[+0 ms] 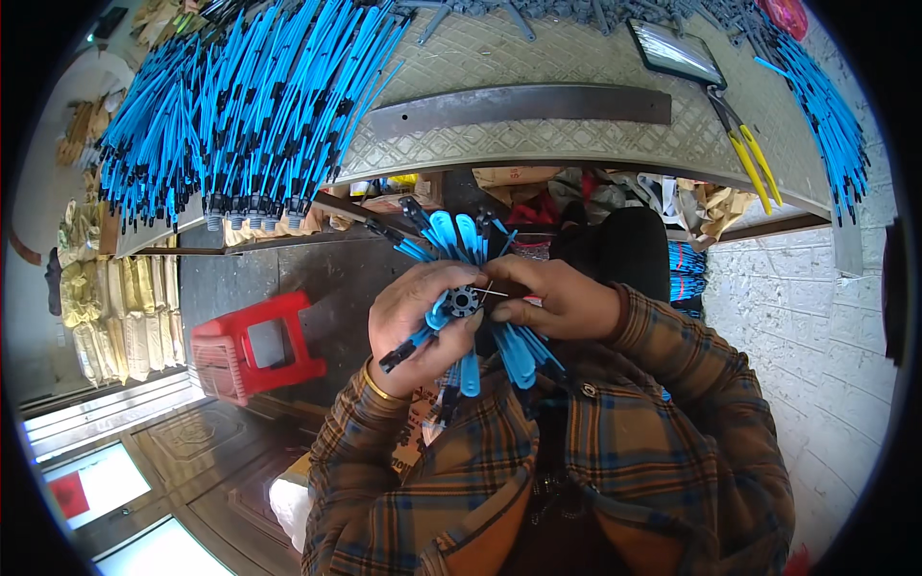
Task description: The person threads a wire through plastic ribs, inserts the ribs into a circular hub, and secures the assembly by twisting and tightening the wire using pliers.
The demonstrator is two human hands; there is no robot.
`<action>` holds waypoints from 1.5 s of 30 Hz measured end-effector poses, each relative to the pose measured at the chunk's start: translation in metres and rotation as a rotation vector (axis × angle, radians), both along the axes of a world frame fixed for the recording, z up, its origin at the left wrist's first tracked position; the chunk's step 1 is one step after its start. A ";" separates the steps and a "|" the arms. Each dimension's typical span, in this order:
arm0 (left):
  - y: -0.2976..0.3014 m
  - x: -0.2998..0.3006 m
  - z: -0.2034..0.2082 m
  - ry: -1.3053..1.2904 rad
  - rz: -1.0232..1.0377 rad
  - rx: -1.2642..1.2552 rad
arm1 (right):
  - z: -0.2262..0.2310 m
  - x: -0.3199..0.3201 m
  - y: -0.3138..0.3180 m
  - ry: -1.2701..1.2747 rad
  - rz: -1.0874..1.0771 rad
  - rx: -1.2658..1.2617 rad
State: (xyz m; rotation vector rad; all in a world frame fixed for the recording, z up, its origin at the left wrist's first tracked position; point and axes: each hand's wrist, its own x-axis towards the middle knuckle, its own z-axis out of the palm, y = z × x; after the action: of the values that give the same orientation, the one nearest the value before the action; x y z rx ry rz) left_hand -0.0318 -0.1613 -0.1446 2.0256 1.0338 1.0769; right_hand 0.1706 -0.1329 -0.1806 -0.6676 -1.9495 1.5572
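Observation:
My left hand (408,312) is closed around a small black round hub (464,302) with a notched rim and a hole in its middle. Blue plastic arms (515,355) with black joints fan out from around the hub, above and below my hands. A thin metal wire (493,292) runs across the hub's right edge, and the fingertips of my right hand (562,298) pinch it there. My fingers hide part of the hub's rim and where the wire enters. The whole cluster is held above my lap, in front of my plaid jacket.
On the table (538,144) ahead lie a large heap of blue-and-black arms (279,86), a flat metal bar (523,110), a dark-framed screen (677,53) and yellow-handled pliers (751,158). More blue arms (821,115) hang at the right edge. A red stool (312,336) stands left.

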 end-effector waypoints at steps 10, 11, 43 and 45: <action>0.005 0.010 0.006 0.005 -0.080 -0.093 | -0.008 -0.011 -0.015 0.006 -0.285 0.092; 0.003 0.011 0.005 0.021 -0.044 -0.109 | -0.008 -0.011 -0.015 0.012 -0.279 0.093; 0.010 0.017 0.007 0.082 -0.079 -0.043 | 0.045 0.018 0.010 -0.183 0.006 0.677; 0.011 0.016 0.007 0.092 -0.133 -0.058 | 0.036 0.016 0.009 -0.140 -0.017 0.590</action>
State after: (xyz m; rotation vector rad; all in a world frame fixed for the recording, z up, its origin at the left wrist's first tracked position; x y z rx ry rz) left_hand -0.0155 -0.1499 -0.1378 2.0817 0.9501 0.8825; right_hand 0.1865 -0.1242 -0.1450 -0.5413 -2.3411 0.8619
